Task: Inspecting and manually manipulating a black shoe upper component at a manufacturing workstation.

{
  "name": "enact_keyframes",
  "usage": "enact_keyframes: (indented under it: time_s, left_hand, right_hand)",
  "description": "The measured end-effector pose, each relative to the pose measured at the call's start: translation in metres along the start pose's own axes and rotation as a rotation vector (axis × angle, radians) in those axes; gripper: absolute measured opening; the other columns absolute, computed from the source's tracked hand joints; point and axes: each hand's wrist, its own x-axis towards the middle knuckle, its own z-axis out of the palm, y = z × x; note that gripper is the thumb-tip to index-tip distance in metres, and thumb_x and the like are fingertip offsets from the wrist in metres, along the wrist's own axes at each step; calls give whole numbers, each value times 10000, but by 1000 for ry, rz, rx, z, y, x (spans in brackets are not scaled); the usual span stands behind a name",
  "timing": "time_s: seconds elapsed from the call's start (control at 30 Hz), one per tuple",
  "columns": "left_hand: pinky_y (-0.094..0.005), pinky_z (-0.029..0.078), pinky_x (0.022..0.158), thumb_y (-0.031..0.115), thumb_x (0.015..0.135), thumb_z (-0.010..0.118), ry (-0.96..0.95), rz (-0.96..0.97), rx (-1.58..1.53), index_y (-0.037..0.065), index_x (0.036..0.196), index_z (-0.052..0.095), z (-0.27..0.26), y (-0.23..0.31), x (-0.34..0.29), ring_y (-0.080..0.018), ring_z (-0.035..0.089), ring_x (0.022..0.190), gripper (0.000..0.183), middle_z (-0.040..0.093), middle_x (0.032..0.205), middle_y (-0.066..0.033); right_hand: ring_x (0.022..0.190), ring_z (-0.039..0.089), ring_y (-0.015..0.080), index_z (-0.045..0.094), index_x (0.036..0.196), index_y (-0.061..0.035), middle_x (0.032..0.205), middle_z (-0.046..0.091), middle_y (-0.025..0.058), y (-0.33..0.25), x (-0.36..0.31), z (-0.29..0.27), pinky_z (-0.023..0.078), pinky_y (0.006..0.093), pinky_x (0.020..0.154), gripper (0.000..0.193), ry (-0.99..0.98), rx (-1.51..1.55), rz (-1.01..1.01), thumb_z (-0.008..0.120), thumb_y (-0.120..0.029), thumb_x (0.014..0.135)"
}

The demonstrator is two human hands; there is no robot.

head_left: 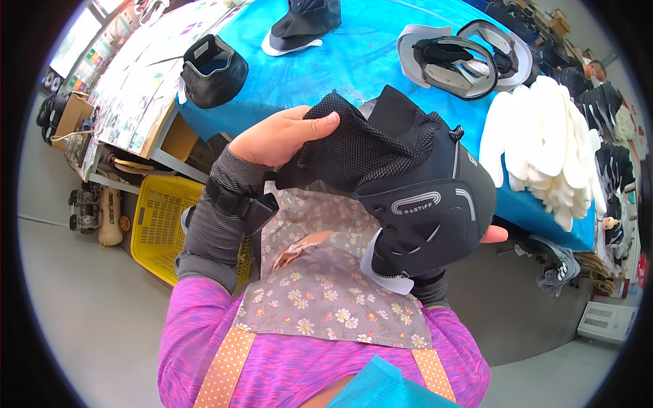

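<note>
In front of my chest I hold up a black shoe upper (435,211) with grey trim lines and a pale grey edge strip at its lower end. My left hand (282,136) pinches the black mesh lining (340,149) between thumb and fingers, spread out to the left of the upper. My right hand (494,234) is behind the upper and holds it from the right. Only a fingertip of it shows past the black side; the rest is hidden.
A blue-covered table (272,75) lies ahead, bearing black uppers (214,71) and a heap of white sock-shaped pieces (544,136) at right. A yellow plastic crate (163,211) stands on the floor at left, near an air compressor (109,214). Shelving with shoes lines the far right.
</note>
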Motion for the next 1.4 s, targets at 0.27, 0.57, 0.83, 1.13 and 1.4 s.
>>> enact_keyframes:
  time_s: [0.27,0.57,0.83,1.13,1.4]
  left_hand:
    - [-316,433,1004,200,1001,552,-95,-80,85,-59,1297,528,11,6,-10,-153,559,1122,395,611,1242,-71]
    - [-263,449,897,59,840,725,185,375,777,-6,1203,588,22,-3,-3,-85,539,981,393,651,1108,-35]
    - [-257,493,857,16,725,775,-56,43,258,-21,1221,602,-7,-5,-13,-96,594,945,527,670,1076,-18]
    - [-283,422,1008,300,973,583,135,186,317,-16,1288,572,-18,-5,-26,-140,570,1140,447,617,1251,-78]
    - [-193,478,798,115,939,640,74,242,264,9,1012,652,-10,-8,-4,-49,588,843,129,646,929,23]
  right_hand:
    - [1271,485,354,365,1436,31,1436,436,231,12,15,71,407,498,1055,972,1181,-289,93,575,-662,788]
    - [1313,434,411,287,1498,-32,1479,375,246,19,9,71,384,548,1064,1031,1260,-232,80,450,-778,805]
    - [1301,450,375,298,1486,-47,1459,408,213,26,8,76,397,505,1062,943,1350,-96,51,423,-734,853]
    - [1325,425,354,261,1514,-89,1485,364,213,8,38,81,409,519,1049,938,1575,-509,8,425,-725,845]
    - [1344,409,348,346,1482,-83,1501,369,196,11,18,76,350,492,1098,861,1349,-114,29,426,-669,857]
